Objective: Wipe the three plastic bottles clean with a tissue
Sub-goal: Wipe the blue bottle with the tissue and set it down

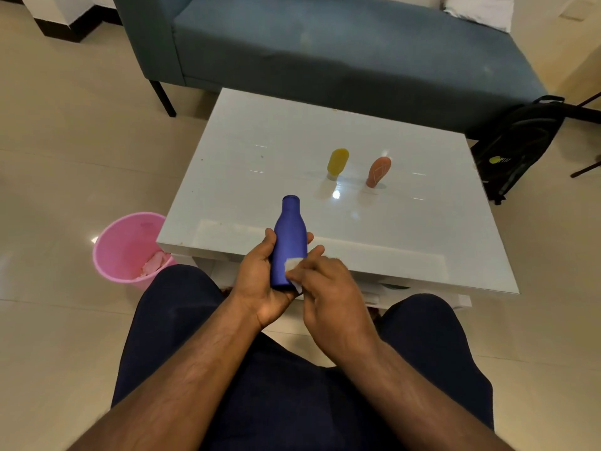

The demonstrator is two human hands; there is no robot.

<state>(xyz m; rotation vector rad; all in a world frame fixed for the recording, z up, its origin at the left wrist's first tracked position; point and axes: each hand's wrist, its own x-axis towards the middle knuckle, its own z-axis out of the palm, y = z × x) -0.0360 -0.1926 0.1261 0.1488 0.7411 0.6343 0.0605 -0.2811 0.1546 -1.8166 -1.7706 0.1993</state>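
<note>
Seen from the head camera, a seated person held a blue plastic bottle (pixel 290 242) upright above the near edge of a glossy white table (pixel 247 151), at about 6 o'clock from the table's centre. The left hand (pixel 260 281) wrapped thumb and fingers around the bottle's lower body, while the right hand (pixel 328 284) pinched a small white tissue (pixel 291 264) and pressed it against the bottle's lower right side. The bottle's mouth showed no cap. Two more bottles stood untouched on the tabletop, well apart from the hands: a yellow bottle (pixel 337 162) near the centre and an orange bottle (pixel 379 170) just beside it at 3 o'clock, both apparently resting cap-down. A pink bin (pixel 130 245) sat on the floor at 9 o'clock from the hands, with crumpled paper inside. Doing this step well likely called for the holding hand to turn the bottle so the tissue could reach every side, including the neck and the patch now covered by the fingers, with firm, overlapping strokes and a steady grip on the smooth plastic. Beyond the table stood a blue sofa (pixel 325 53), and a black backpack (pixel 517 144) leaned at 2 o'clock.
</note>
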